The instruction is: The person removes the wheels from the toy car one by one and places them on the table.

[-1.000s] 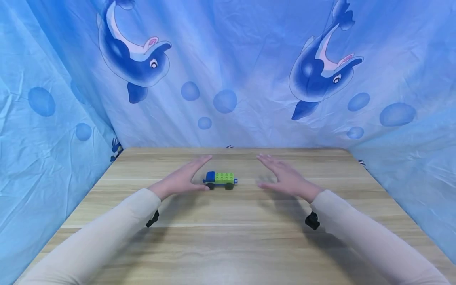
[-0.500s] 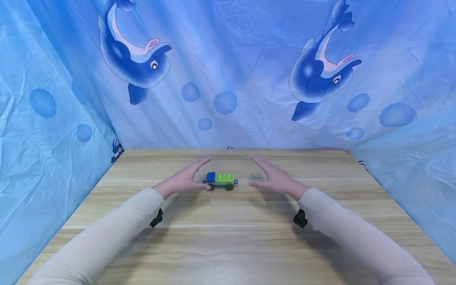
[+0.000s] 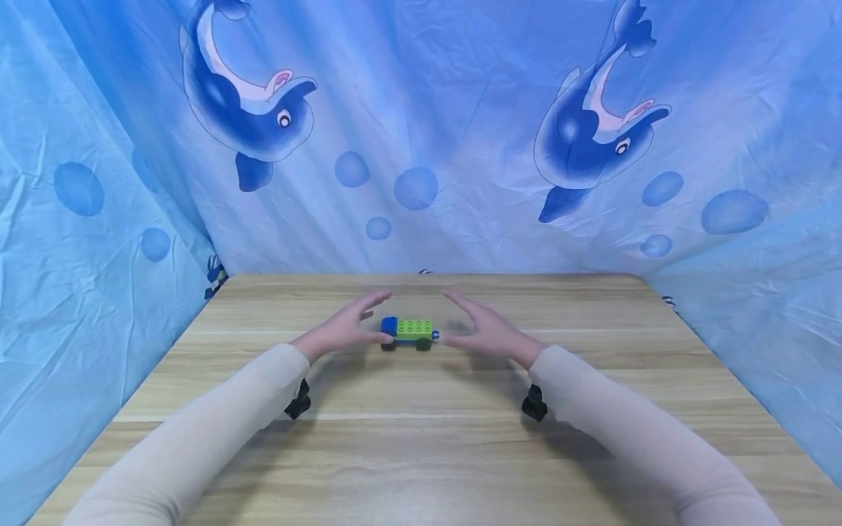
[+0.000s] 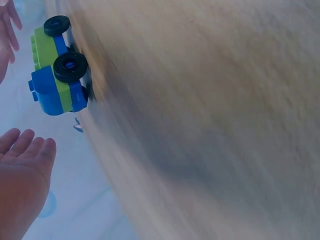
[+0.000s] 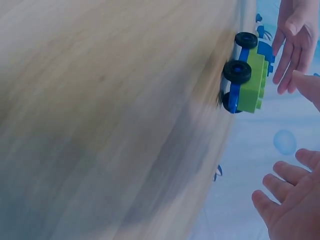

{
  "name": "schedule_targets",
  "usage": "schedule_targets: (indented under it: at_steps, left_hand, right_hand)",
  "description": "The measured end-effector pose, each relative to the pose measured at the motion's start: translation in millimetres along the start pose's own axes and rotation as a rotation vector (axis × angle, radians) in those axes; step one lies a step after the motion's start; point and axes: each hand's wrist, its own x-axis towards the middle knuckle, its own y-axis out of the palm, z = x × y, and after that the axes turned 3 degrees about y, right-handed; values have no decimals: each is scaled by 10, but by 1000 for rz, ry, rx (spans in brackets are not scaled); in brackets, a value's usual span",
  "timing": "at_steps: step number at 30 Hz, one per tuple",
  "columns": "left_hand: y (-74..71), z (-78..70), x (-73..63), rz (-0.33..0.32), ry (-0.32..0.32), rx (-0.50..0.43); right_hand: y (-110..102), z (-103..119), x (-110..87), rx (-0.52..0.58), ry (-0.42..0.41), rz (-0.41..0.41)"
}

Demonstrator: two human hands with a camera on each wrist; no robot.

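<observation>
A toy truck [image 3: 414, 329] made of building bricks stands on its black wheels on the wooden table, its blue cab to the left and its lime-green studded body to the right. My left hand [image 3: 345, 326] is beside the cab, fingers spread from the thumb, and the thumb overlaps the cab's near corner in the head view. Past the truck's rear hitch is my right hand [image 3: 490, 332], thumb and fingers apart. In the left wrist view a gap shows between the toy truck [image 4: 55, 70] and the left hand [image 4: 25, 170]. The right wrist view likewise shows the right hand [image 5: 295, 200] apart from the truck [image 5: 250, 80].
The wooden table [image 3: 421, 453] reaches back to a blue curtain [image 3: 460, 131] printed with dolphins and bubbles. More curtain hangs at both sides. A small black device [image 3: 535, 403] is strapped at the right wrist, and a similar device [image 3: 299, 400] at the left.
My right hand has moved left, closer to the truck's rear. The left hand has shifted slightly right toward the cab. The truck stays where it was.
</observation>
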Motion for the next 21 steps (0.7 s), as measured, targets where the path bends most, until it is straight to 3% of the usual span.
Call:
schedule_targets:
  at_steps: [8,14,21]
  left_hand:
    - [8,42,74,7,-28,-90]
    - [73,81,119,18,-42,-105]
    - [148,82,121,19,-75,-127]
  right_hand:
    - [118,2,148,95,36,13]
    - [223,18,228,202,82,59]
    - [322,42,277,311,139,55]
